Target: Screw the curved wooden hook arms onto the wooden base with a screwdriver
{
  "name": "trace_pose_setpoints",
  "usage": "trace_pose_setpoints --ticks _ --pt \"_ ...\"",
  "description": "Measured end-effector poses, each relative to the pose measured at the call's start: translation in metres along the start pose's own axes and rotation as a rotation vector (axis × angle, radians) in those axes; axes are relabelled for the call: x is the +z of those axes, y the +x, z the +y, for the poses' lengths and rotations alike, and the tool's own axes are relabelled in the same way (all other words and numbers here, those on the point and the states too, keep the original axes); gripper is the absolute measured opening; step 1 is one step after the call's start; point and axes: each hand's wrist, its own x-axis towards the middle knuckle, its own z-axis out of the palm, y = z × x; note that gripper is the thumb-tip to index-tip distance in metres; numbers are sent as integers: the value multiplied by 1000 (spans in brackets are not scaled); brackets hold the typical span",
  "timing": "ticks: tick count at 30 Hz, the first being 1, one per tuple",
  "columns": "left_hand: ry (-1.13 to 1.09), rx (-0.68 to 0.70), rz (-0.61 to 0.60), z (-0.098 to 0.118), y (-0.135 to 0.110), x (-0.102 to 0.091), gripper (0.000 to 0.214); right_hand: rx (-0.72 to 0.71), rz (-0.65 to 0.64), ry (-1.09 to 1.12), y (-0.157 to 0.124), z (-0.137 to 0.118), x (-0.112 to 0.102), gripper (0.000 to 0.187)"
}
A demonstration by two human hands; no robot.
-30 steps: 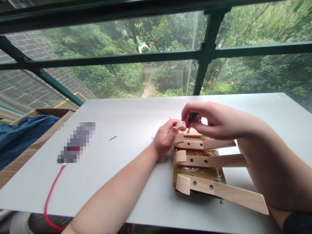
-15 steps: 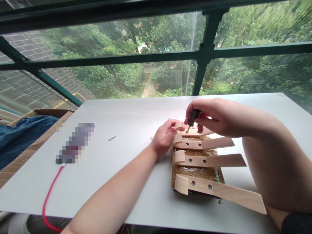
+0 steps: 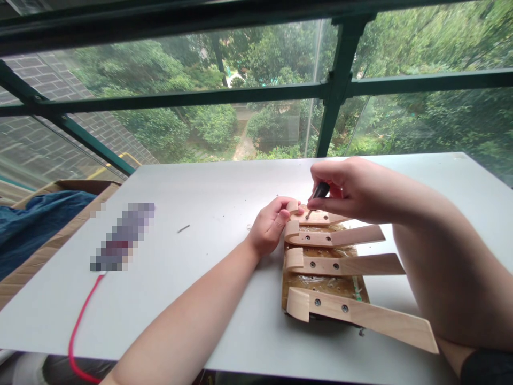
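Note:
My right hand [image 3: 336, 187] is closed round the black handle of a screwdriver [image 3: 321, 190]. The screwdriver leans, its tip at a screw in the farthest wooden strip [image 3: 316, 217]. With thumb and fingers my left hand [image 3: 274, 222] grips the curled left end of that same strip. Nearer to me, several more pale wooden strips [image 3: 356, 264] with hooked ends lie across a brown board [image 3: 326, 282], each showing two dark screws. My right hand and wrist cover part of the farthest strip's right end.
A small metal rod [image 3: 183, 228] lies on the white table [image 3: 216, 278] left of my hands. Farther left is a blurred-out object [image 3: 124, 235] with a red cable [image 3: 76, 326]. Beside the table stands a cardboard box [image 3: 94, 186] holding blue cloth. Windows rise behind.
My right hand has turned on the screwdriver handle, and its fingers are drawn in, uncovering a second screw in the farthest strip. The left hand keeps its place.

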Motion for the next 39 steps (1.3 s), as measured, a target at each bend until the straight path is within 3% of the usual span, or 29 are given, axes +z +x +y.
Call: trace_pose_setpoints --ticks 7,14,17,21,27,39 --pt "-18 -20 -8 0 0 0 43 55 79 16 5 4 14 16" --pt "39 -6 -16 -1 0 -3 44 -91 -19 200 6 0 18 17" --pt "44 -1 -3 -1 -1 -2 42 -81 -70 209 4 -3 13 14" --pt "57 5 5 0 0 -1 42 -34 -110 241 1 -3 8 26" --pt "66 1 -3 1 1 -2 44 -30 -104 198 -3 4 8 28" --pt "42 1 20 1 0 -1 40 -120 -52 47 -1 1 2 13"
